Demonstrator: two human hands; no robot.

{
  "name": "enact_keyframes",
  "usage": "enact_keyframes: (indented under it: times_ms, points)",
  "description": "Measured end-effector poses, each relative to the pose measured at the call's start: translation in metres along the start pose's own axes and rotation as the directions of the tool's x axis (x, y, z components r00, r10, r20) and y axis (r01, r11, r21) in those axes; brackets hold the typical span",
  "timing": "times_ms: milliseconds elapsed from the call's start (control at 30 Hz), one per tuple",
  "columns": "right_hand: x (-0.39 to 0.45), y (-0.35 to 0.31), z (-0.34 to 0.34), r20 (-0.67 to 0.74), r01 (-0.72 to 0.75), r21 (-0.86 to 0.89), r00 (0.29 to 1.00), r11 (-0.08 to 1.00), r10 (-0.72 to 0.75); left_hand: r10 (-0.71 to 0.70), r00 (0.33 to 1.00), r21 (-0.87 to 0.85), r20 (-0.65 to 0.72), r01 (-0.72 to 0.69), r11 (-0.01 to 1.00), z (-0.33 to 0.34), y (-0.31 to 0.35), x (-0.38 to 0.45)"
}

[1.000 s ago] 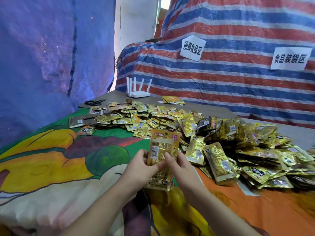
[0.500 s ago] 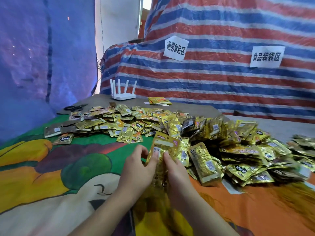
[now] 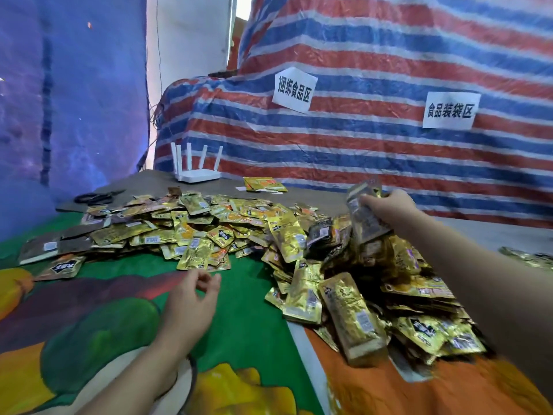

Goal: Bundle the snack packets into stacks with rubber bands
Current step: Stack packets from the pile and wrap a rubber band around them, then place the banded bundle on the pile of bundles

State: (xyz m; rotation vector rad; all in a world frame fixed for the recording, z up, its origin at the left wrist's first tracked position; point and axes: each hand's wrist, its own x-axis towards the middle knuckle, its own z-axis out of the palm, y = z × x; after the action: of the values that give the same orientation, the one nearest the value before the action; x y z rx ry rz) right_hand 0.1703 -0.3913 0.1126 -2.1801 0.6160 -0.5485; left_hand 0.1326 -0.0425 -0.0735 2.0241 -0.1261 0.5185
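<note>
Snack packets (image 3: pixel 299 244) lie heaped across the worktop (image 3: pixel 239 324), ahead and to the right of me; my right hand (image 3: pixel 386 205) holds a stack of packets (image 3: pixel 363 214) upright above the far side of the heap, its long axis near vertical, blurred. My left hand (image 3: pixel 191 304) hovers empty, fingers (image 3: pixel 209 283) loosely curled, nearer the loose packets at the heap's near edge; I can make out no rubber band.

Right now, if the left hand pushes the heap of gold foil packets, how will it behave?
The heap of gold foil packets would probably slide apart, not move whole: the packets lie loose and overlapping. Their glossy foil looks slippery. The flat pouches seem light, so the left hand should shift them easily.
</note>
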Motion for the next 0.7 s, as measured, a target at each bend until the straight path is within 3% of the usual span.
enact_keyframes:
  times_ms: [100, 233, 333, 500, 600, 700]
  points:
    - [0.026, 0.0, 0.008, 0.048, -0.008, -0.049, 0.999, 0.999, 0.01, 0.013, 0.999, -0.026, -0.035, -0.014, 1.0, 0.001, -0.006, 0.003]
    - [0.034, 0.007, 0.029, 0.106, 0.078, -0.568, 0.994, 0.819, -0.021, 0.016, 1.0, -0.001, -0.012, -0.016, 1.0, 0.005, -0.007, 0.002]
    - [0.034, 0.004, 0.037, 0.141, 0.118, -0.671, 0.99, 0.732, -0.031, 0.002, 1.0, 0.003, -0.002, -0.002, 1.0, 0.006, -0.008, 0.004]
    - [0.037, 0.008, 0.036, 0.111, 0.128, -0.719, 0.991, 0.683, -0.068, 0.002, 1.0, 0.006, 0.0, -0.002, 1.0, 0.005, -0.007, 0.002]
    - [0.023, 0.006, 0.036, -0.054, 0.152, -0.762, 0.954, 0.63, -0.296, -0.003, 1.0, 0.008, 0.011, 0.003, 1.0, 0.005, -0.006, 0.002]
    - [-0.014, -0.008, 0.054, -0.049, 0.405, -0.733, 0.771, 0.547, -0.635, -0.01, 1.0, -0.001, 0.007, 0.01, 1.0, 0.002, -0.004, 0.0]
